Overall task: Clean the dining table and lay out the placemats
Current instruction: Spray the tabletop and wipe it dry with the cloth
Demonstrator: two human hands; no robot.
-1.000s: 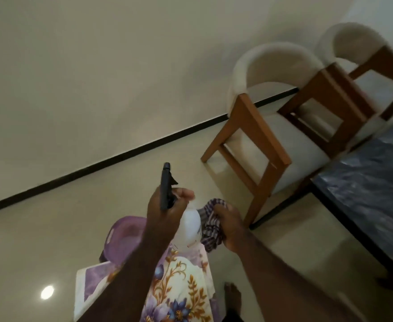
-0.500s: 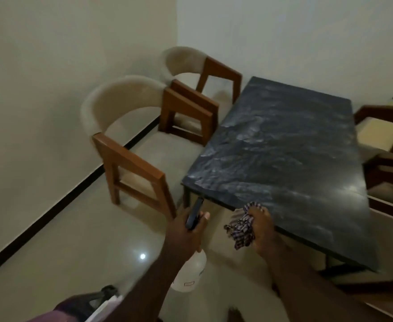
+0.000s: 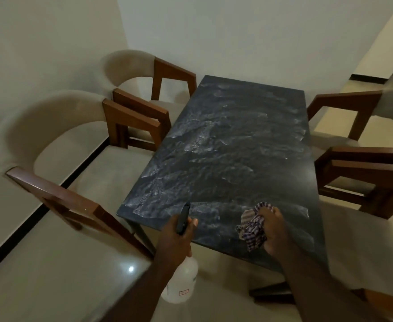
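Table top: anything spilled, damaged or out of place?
Nothing spilled or askew. The table shows only pale streaks, which could be dust or the surface's own grain; I cannot tell which. The left hand grips the spray bottle, and the right hand holds the cloth at the near edge.

Both bare forearms reach forward from the lower edge of the view, well apart. The left hand (image 3: 175, 239) shows its back, fingers curled round the neck of a spray bottle (image 3: 181, 287). The bottle's body hangs below the wrist and its dark head juts above the knuckles, with one fingertip showing just right of it. The right hand (image 3: 275, 231), slightly ahead of the left, clutches a bunched checked cloth (image 3: 252, 230) that spills out toward the other hand.
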